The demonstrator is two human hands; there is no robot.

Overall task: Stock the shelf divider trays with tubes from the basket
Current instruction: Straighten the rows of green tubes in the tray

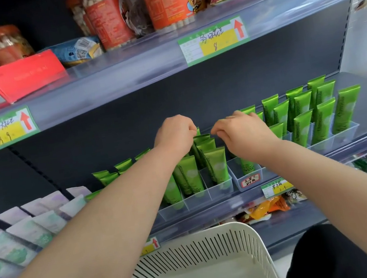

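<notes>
Green tubes (216,167) stand upright in clear shelf divider trays (219,189) along the middle shelf, more of them (323,116) further right. My left hand (174,133) reaches over the middle rows with its fingers curled down onto the tops of the tubes (201,139) behind. My right hand (241,129) hovers just to the right, fingers curled, thumb and forefinger pinched near a tube top; what it holds is hidden. The white slotted basket (219,248) sits below my arms, and the part of its inside that shows holds no tubes.
Pale lilac and white packets (30,228) lie in rows at the shelf's left. The upper shelf carries a red box (9,79), jars and bags behind a clear rail with price labels (212,40). Snack packs (268,207) sit on the shelf underneath.
</notes>
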